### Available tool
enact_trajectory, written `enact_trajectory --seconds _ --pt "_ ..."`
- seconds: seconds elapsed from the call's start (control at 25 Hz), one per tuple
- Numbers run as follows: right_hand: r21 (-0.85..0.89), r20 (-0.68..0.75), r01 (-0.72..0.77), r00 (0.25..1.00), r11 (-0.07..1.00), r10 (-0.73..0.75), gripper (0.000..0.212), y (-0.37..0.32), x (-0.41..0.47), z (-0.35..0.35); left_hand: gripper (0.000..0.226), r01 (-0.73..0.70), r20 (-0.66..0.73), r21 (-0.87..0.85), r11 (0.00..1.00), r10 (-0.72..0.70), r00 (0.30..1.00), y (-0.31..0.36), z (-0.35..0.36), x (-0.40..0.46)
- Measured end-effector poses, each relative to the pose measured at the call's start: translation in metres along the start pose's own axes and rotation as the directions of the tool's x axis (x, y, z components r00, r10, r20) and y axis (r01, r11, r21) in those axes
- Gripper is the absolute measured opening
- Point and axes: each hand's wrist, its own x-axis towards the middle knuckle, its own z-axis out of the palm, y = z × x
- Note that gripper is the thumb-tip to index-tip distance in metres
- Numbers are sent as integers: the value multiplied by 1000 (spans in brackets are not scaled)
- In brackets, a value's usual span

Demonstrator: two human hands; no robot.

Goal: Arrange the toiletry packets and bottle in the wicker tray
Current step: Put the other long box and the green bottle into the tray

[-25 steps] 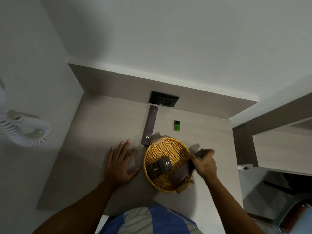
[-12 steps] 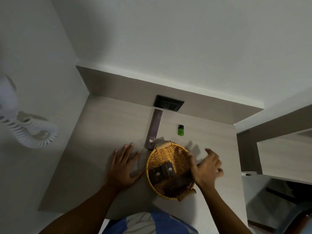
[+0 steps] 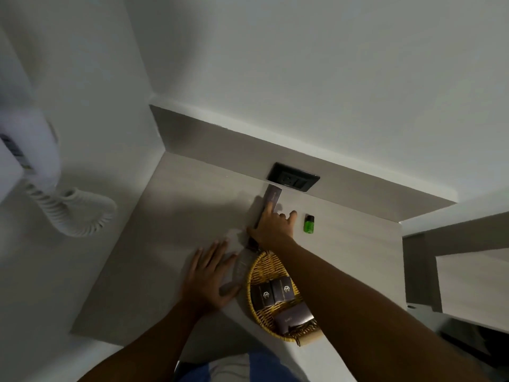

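A round wicker tray [image 3: 254, 271] sits on the counter near its front edge. Inside it lie two small dark boxes [image 3: 272, 292] side by side and a longer dark packet [image 3: 293, 318]. A long dark packet [image 3: 272, 194] lies on the counter behind the tray, reaching toward the socket. My right hand [image 3: 271, 226] reaches across the tray and closes on this packet, thumb at its left edge, index finger along its top. A small green bottle [image 3: 309, 224] stands just right of that hand. My left hand [image 3: 209, 277] rests flat on the counter left of the tray, fingers spread.
A black wall socket [image 3: 293, 180] is set in the backsplash behind the long packet. A white wall-mounted unit with a coiled cord [image 3: 68, 213] hangs at the left. The counter ends at the right by a lower shelf [image 3: 468, 279].
My right hand let go of the longer packet in the tray, then reached forward over the tray onto the long packet on the counter. The view has tilted and moved closer.
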Motion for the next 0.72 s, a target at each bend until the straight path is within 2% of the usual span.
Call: enact_trajectory --seconds 0.12,0.2,0.28,0.4,0.52,0.72 --pt "186 -61 -10 998 982 22 81 2 8 -2 82 -5 13 -24 1000 5 1000 1 -2 1" --pt "430 -26 -27 999 902 42 70 9 6 -19 80 5 22 -20 1000 -4 1000 2 -3 0" --pt "553 -14 -28 999 833 42 65 25 -3 -38 80 4 36 -8 1000 -4 999 1 -5 0" --pt "567 -152 58 988 822 36 51 66 -33 -60 78 -26 68 29 999 24 997 3 -5 2" --pt "457 -299 205 952 865 -68 38 117 -74 -70 76 -25 57 24 999 23 998 2 -5 1" --pt "346 -288 167 955 923 -65 36 189 -120 -48 79 -31 49 38 999 29 998 1 -4 1"
